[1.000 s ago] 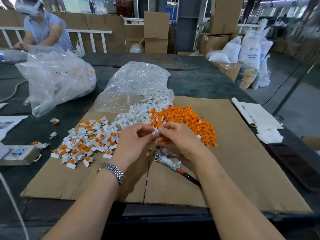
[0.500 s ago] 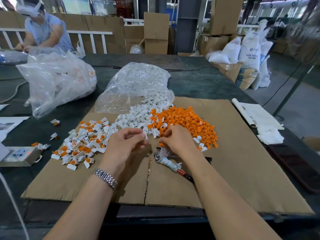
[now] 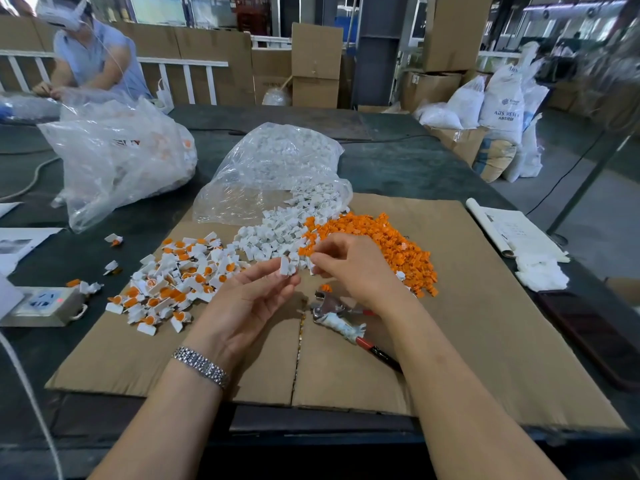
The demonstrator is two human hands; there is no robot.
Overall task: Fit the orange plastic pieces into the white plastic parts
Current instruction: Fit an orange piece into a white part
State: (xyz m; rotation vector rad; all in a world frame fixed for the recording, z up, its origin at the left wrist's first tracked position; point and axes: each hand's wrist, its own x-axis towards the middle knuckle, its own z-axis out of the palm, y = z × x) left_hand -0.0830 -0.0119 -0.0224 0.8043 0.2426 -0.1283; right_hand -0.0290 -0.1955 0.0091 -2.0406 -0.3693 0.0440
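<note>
My left hand [image 3: 258, 296] pinches one white plastic part [image 3: 287, 266] between thumb and fingertips, just above the cardboard. My right hand [image 3: 353, 268] is close beside it, fingers curled and pinching a small orange piece [image 3: 304, 251] at the near edge of the piles. A heap of loose orange pieces [image 3: 391, 244] lies behind my right hand. A pile of empty white parts [image 3: 273, 233] spills from a clear bag [image 3: 273, 168]. Fitted white-and-orange parts [image 3: 176, 282] lie scattered to the left.
Pliers with a wrapped handle [image 3: 341, 322] lie under my right wrist on the cardboard sheet [image 3: 485, 341]. A second plastic bag [image 3: 117, 157] sits at far left, a power strip [image 3: 41, 304] at the left edge, papers [image 3: 516, 233] and a phone [image 3: 595, 334] at right. Another person [image 3: 90, 53] works across the table.
My hands drew apart, then came back together. The left hand now holds a fresh white part raised off the cardboard, and the right hand has picked an orange piece from the heap.
</note>
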